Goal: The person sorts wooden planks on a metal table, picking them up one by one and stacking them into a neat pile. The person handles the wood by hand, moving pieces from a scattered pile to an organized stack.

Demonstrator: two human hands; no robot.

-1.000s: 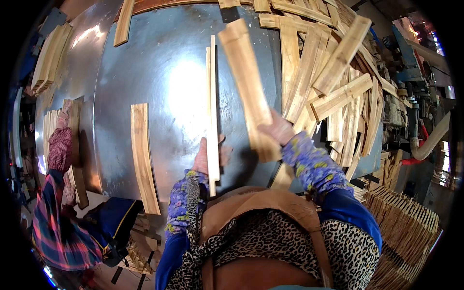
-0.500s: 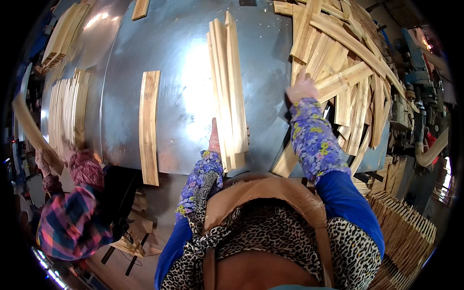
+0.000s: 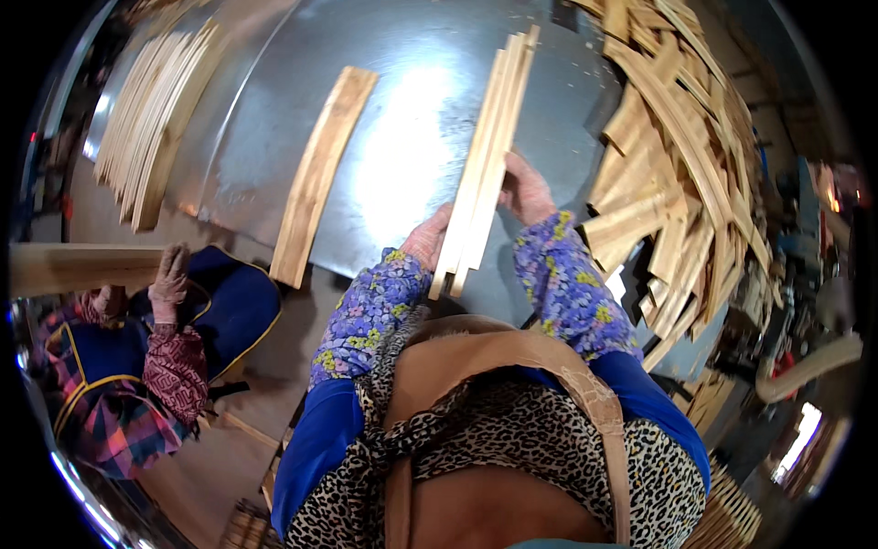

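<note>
Between my hands a bundle of several narrow, pale wooden slats point(image 3: 483, 160) stands on edge, tilted a little to the right, its near end over the table's front edge. My left hand point(image 3: 428, 238) grips the bundle's left side near the lower end, its fingertips hidden behind the wood. From the right, my right hand point(image 3: 528, 188) is closed against the bundle higher up, fingers partly hidden. A single slat point(image 3: 322, 174) lies flat on the metal table point(image 3: 402, 110) to the left, overhanging the front edge.
A jumbled heap of slats point(image 3: 677, 192) covers the table's right side. At the far left stands a neat row of slats point(image 3: 155, 119). A co-worker's hand point(image 3: 168, 284) holds a board point(image 3: 82, 269) at the left. More stacked slats point(image 3: 727, 512) sit at the lower right.
My right hand has left the heap and come to the bundle's right side. The bundle now leans rightward. The whole view has turned, and the co-worker's board now lies level.
</note>
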